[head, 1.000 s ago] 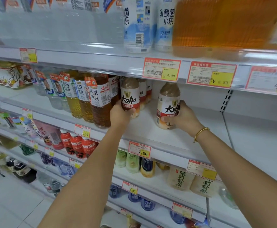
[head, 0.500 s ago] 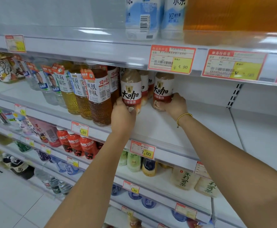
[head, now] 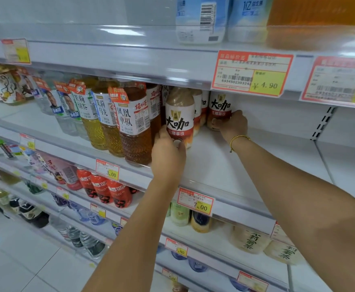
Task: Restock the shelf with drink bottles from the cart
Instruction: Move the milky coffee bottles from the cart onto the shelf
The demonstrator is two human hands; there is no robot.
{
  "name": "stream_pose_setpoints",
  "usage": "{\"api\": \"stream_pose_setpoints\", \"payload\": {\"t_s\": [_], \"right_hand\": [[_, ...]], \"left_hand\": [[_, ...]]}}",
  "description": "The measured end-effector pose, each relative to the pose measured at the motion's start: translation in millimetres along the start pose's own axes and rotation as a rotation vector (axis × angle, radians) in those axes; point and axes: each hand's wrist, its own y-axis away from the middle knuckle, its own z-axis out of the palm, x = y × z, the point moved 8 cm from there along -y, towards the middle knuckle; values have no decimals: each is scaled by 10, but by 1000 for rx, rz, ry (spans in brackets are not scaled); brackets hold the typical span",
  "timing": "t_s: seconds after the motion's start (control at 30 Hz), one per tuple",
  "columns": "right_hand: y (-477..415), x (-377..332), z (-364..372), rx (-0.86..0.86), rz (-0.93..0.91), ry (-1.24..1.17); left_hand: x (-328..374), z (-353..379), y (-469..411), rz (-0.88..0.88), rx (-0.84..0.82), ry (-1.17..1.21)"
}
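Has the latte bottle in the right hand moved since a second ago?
Yes. Against the 4.90 price tag, the latte bottle in the right hand has gone leftward and deeper into the shelf, beside its matching row.

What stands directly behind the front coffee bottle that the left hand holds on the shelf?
Behind the front coffee bottle stand more same-label bottles, mostly covered by it; the row's depth is hidden.
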Motion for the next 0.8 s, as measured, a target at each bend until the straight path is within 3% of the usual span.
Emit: {"api": "stream_pose_setpoints", "payload": {"t_s": [0.13,0.27,0.37,0.5,0.63,0.73,0.8], "right_hand": [[3,-10,20,-14,19,23],[188,-83,18,-156,34,172],[627,-378,-182,-198,-189,394],[1613,-559,-545,-195,-438,237],[2484,46,-403,-404,-408,146],[3000,1079,39,-623,-170,101],[3356,1923,336,-740,45,205]], "left_hand": [[-9,8,-4,-26,-8,-2],[37,-41,20,-30,-19,-37],[176,-250,216,120,41,39],[71,-576,966,274,99,165],[-655,-453,1835,135,-109,89],[-1433,-128,2521,-67,-386,-27],[-2022,133,2990,-238,-577,-100]]}}
